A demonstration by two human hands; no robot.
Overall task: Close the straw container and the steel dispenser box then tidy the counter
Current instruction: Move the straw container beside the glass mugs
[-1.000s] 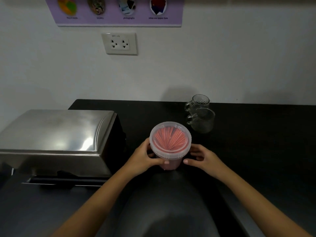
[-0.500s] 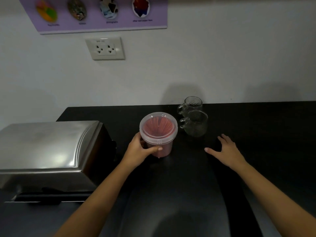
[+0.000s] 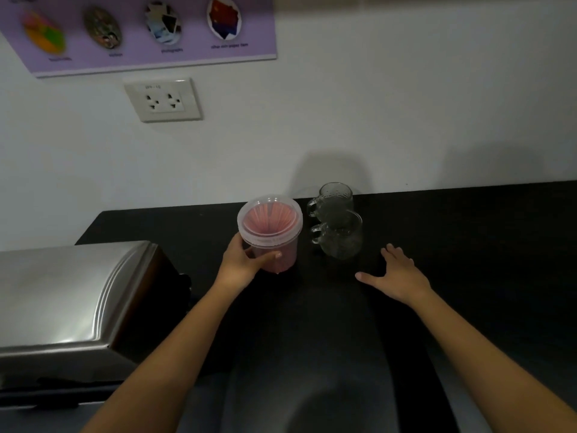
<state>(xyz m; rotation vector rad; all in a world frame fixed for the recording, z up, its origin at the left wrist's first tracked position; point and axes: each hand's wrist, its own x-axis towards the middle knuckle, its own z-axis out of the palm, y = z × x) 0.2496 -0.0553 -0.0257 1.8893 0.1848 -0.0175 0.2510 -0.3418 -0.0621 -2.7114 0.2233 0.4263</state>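
Note:
A clear plastic straw container (image 3: 271,227) full of pink straws stands on the black counter (image 3: 468,260) with its lid on. My left hand (image 3: 242,264) grips its left side near the base. My right hand (image 3: 396,273) hovers flat over the counter, fingers spread and holding nothing, just in front of the glass mugs. The steel dispenser box (image 3: 62,301) sits at the left with its curved lid down.
Two glass mugs (image 3: 338,225) stand one behind the other right of the container, close to the wall. A wall socket (image 3: 163,100) and a purple poster (image 3: 140,29) are on the white wall behind the counter.
My left hand has carried the container away from me toward the wall, beside the mugs. My right hand has let go of it and moved out to the right.

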